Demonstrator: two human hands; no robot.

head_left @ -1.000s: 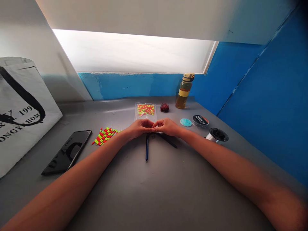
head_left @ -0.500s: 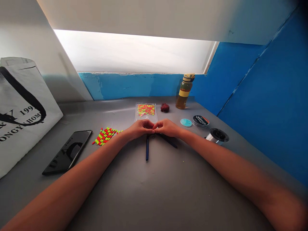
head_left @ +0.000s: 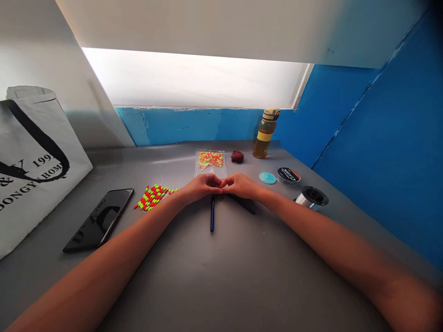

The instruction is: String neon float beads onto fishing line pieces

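Over the middle of the table my left hand (head_left: pixel 204 186) and my right hand (head_left: pixel 238 186) meet, fingertips touching. Both are closed in a pinch; whatever lies between the fingertips is too small to make out. Below them a slim dark blue rod-like handle (head_left: pixel 212 216) points toward me. A second dark handle (head_left: pixel 244 204) slants to the right from beneath my right hand, and the far ends of both are hidden. To the left of my left forearm lie rows of red and yellow-green beads (head_left: pixel 152 197). Just behind the hands is a clear bag (head_left: pixel 210 160) of similar beads.
A black phone (head_left: pixel 98 221) and a white tote bag (head_left: pixel 31 170) are at left. Behind to the right stand a ball of dark red cord (head_left: pixel 237 157) and a bottle (head_left: pixel 265 136). A turquoise disc (head_left: pixel 267 178), a round clear case (head_left: pixel 288 175) and a spool (head_left: pixel 313 197) sit at right.
The whole view has shifted slightly, with things sitting a little lower in the picture. Both hands keep their pinch together with hardly any visible movement.
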